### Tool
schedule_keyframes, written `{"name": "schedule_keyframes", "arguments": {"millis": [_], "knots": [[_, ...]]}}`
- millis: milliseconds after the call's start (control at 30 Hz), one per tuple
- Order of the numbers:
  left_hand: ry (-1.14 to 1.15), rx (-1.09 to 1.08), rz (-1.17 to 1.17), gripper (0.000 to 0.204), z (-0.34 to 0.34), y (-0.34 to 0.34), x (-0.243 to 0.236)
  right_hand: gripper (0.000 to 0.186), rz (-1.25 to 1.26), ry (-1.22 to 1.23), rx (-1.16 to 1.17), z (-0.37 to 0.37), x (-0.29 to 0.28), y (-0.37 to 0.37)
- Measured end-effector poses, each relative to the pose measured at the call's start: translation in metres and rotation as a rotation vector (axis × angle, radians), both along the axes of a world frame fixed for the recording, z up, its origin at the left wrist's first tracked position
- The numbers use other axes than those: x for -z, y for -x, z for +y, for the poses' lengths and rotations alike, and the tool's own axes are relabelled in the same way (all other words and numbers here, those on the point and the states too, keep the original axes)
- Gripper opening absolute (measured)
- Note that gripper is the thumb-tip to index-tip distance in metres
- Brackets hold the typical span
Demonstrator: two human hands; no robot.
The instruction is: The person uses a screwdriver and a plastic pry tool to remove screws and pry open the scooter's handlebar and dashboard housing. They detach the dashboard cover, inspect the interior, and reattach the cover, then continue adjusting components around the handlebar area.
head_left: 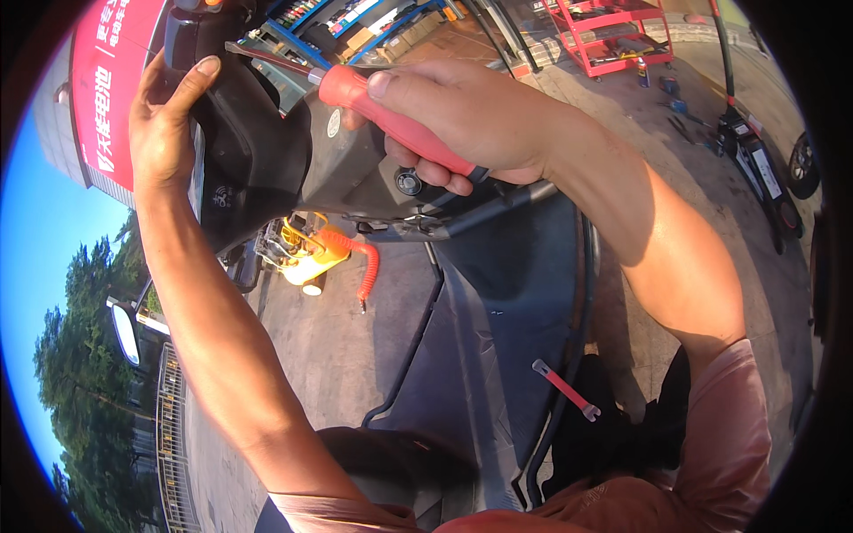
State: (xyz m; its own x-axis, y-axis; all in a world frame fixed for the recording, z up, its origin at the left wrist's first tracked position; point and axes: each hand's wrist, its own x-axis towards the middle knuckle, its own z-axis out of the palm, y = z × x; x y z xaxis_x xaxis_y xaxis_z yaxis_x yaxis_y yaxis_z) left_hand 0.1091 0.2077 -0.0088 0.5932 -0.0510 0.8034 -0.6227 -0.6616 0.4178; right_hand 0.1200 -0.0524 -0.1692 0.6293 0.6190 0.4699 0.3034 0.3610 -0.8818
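My left hand [166,133] grips the edge of a black plastic scooter cover [258,147], its thumb on the near face and the fingers partly hidden behind. In my right hand [471,120] is a flat-bladed screwdriver with a red handle [400,133], the thumb lying along the top of the grip. Its blade points left across the upper part of the cover; whether the tip touches, I cannot tell. Below my right hand, a round key lock [408,181] shows on the scooter's grey front panel [342,173]. A red pry tool [566,391] lies near the scooter's right edge.
A yellow air compressor [311,258] with a coiled orange hose [368,271] stands on the ground beyond the scooter. Farther off are a red tool cart [613,40], a floor jack [755,169] and blue shelves [306,44]. A mirror [125,333] juts out at left.
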Motion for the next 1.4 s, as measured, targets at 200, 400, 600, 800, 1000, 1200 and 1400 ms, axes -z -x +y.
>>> {"name": "schedule_keyframes", "arguments": {"millis": [200,400,600,800,1000,1200,1400], "knots": [[0.056,-0.029,0.051,0.088,0.002,0.000,-0.001,0.043,-0.041,-0.022,-0.015,0.001,0.006,-0.006],[0.026,-0.046,0.007,0.094,0.004,0.000,-0.002,0.042,-0.063,-0.061,0.016,0.004,0.007,-0.006],[0.027,-0.060,-0.002,0.096,0.001,-0.002,-0.002,0.042,0.000,-0.198,-0.151,0.008,0.009,-0.001],[-0.003,0.004,0.088,0.090,-0.001,0.006,-0.001,0.041,0.070,-0.192,-0.176,0.007,0.006,0.002],[-0.052,0.126,0.208,0.081,0.008,0.007,-0.010,0.041,0.058,-0.084,-0.185,0.005,0.004,0.001],[-0.030,0.137,0.194,0.082,0.014,0.003,-0.006,0.040,-0.021,-0.043,-0.126,0.007,-0.002,0.004],[-0.048,0.105,0.189,0.090,0.020,0.000,-0.011,0.044,-0.013,0.014,-0.109,0.009,-0.009,0.009]]}}
